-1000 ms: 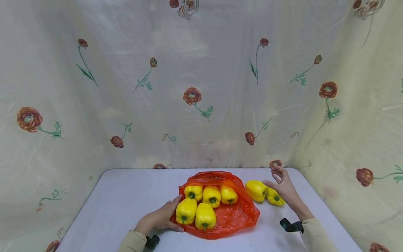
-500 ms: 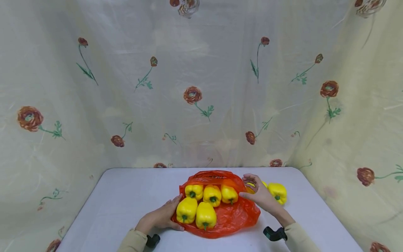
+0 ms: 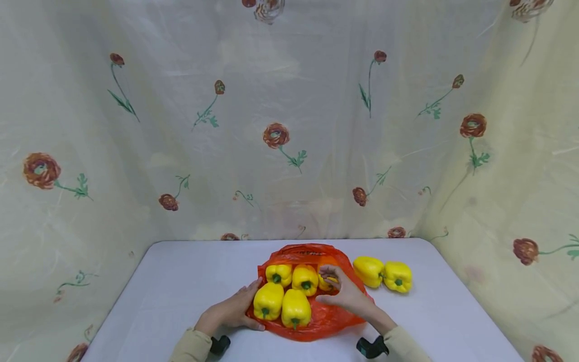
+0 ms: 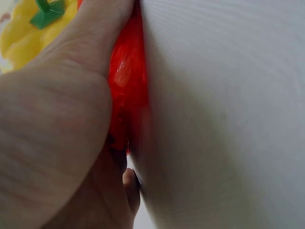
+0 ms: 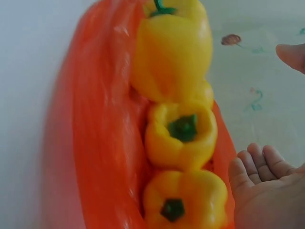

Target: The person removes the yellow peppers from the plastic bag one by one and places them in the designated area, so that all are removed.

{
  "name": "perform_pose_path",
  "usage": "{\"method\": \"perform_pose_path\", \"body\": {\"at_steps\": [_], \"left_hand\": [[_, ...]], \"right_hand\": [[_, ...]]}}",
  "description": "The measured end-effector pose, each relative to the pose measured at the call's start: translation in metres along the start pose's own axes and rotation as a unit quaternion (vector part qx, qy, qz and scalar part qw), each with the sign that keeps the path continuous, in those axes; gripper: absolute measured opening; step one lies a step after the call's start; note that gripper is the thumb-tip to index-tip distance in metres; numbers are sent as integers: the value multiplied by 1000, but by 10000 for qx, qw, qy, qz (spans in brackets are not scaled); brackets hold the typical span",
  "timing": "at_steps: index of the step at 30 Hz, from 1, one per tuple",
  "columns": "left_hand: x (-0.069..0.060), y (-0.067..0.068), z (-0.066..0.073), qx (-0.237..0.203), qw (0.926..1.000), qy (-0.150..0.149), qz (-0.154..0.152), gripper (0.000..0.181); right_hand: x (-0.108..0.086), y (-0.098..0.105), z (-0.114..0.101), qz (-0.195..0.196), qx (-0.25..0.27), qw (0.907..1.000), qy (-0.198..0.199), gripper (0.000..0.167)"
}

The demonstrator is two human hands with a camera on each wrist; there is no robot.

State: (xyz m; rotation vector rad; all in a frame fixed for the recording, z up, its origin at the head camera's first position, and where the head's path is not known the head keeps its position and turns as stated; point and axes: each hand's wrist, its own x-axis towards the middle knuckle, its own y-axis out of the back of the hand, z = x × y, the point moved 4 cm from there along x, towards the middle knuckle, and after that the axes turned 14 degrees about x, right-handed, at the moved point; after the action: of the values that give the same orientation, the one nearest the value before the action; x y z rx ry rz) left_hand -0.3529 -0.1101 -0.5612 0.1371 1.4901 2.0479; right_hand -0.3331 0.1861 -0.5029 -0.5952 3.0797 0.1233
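Note:
A red plastic bag [image 3: 332, 314] lies on its side on the table. Several yellow bell peppers rest at its opening, among them a front-left one [image 3: 268, 301], a front-middle one [image 3: 296, 307] and a back-middle one [image 3: 305, 279]. My left hand [image 3: 232, 307] rests against the bag's left edge, fingers and thumb spread along it. Over the bag's right part is my right hand [image 3: 346, 294], thumb and fingers parted, holding nothing. It partly covers the back-right pepper [image 5: 183, 212]. In the left wrist view the red plastic [image 4: 128, 76] presses against the hand.
Two more yellow bell peppers, one [image 3: 368, 271] and another [image 3: 398, 276], lie side by side right of the bag. They stand on the white table [image 3: 190, 271]. A flower-patterned curtain [image 3: 316, 100] encloses the back and sides.
My right hand has moved left from beside the two outer peppers to over the bag. The right outer pepper has turned slightly. My left hand has stayed in place.

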Motion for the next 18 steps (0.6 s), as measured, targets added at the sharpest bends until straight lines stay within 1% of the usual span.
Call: {"method": "perform_pose_path", "body": {"at_steps": [5,8,13,18], "left_hand": [[1,-1,-1,5,10000,8,-9,118],[2,-2,-2,-10,10000,12,-5,119],[3,-3,-4,-56,10000,-4,6,120],[3,-4,-5,-90,10000,10,-9,120]], "right_hand": [[2,-14,7,-373,-54,9992,-139,78],[3,-22,9,-509,-122,9983,-255,77],[5,-32,12,-538,-374,9970,-413,79],[6,-41,12,-650,-607,9953,-394,80]]}}
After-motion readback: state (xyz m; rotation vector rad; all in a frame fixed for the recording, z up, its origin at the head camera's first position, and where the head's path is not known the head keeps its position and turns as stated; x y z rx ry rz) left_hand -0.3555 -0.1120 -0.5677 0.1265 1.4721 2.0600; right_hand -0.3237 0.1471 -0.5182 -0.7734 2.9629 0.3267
